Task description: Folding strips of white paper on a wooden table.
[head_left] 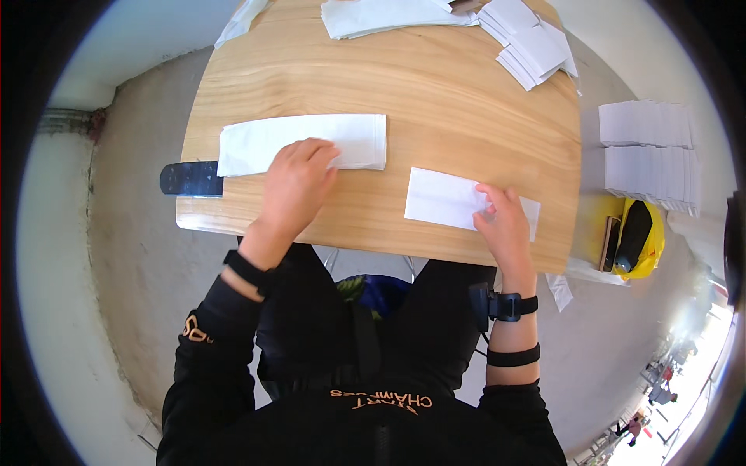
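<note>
A stack of long, flat white paper pieces lies on the left of the wooden table. My left hand is over its near middle, fingers loosely bent and tips close to the paper; its thumb is mostly hidden. To the right lies a single flat white paper piece, slightly tilted. My right hand is over its right part, thumb and forefinger apart, the fingertips at the paper. Whether the pieces are envelopes or folded sheets I cannot make out.
A dark flat strip juts past the table's left edge. More long white paper and smaller white bundles lie at the far side. Stacked white pieces and a yellow bag with dark items stand off the right edge.
</note>
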The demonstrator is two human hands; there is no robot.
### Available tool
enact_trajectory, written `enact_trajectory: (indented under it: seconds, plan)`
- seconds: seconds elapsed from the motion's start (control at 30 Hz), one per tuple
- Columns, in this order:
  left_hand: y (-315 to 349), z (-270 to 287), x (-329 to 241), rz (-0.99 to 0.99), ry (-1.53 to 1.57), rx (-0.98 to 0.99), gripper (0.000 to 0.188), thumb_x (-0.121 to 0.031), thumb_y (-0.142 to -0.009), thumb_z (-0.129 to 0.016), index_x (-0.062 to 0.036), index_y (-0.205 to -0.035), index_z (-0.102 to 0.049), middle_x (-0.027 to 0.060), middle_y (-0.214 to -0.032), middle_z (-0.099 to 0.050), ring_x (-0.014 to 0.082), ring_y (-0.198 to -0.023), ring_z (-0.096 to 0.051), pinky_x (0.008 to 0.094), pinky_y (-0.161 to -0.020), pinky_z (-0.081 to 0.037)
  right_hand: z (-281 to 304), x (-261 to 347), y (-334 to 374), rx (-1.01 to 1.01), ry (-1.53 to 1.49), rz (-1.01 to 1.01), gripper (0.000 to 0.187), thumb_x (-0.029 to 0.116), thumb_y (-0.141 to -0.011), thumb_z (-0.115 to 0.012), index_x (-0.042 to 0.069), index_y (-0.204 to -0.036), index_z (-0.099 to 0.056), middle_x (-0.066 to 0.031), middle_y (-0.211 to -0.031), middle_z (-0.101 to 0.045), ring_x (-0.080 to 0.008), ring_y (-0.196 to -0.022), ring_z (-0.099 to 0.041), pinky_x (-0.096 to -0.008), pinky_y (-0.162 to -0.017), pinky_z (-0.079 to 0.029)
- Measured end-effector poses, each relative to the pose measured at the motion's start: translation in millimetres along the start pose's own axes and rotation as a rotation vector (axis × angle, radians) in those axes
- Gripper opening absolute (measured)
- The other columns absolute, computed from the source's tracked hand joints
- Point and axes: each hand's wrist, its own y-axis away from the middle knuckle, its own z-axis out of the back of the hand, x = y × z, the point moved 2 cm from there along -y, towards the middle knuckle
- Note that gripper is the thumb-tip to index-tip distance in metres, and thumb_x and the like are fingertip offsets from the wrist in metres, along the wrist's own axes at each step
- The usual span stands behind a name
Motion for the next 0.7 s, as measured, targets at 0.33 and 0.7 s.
enact_trajectory:
  seconds: [0.33,0.7]
  plan:
    - [-17,-30,11,-0.086,0.0,-0.145,0.011,-0.005,-0.072,-0.067,-0.0071,-0.08,-0.06,0.004,-0.087,-0.059,0.0252,-0.083,-0.059,0.0376,-0.073,-0.048,2,20,26,-0.11,-0.116,-0.001,0.032,0.005,-0.08,-0.068,0.009,-0.111,-0.062,-0.0069,-0.095,-0.054,-0.0199,-0.087,-0.059,-0.0318,-0.076,-0.049]
    - [-26,-23,30,0.158,0.181,-0.1,0.006,-0.009,-0.079,-0.066,-0.0047,-0.083,-0.065,0.0062,-0.092,-0.066,0.0285,-0.083,-0.064,0.0368,-0.072,-0.052,-3,40,35,-0.071,-0.217,0.058,0.028,0.007,-0.083,-0.066,0.008,-0.11,-0.063,-0.0082,-0.094,-0.057,-0.0198,-0.085,-0.061,-0.0321,-0.074,-0.049]
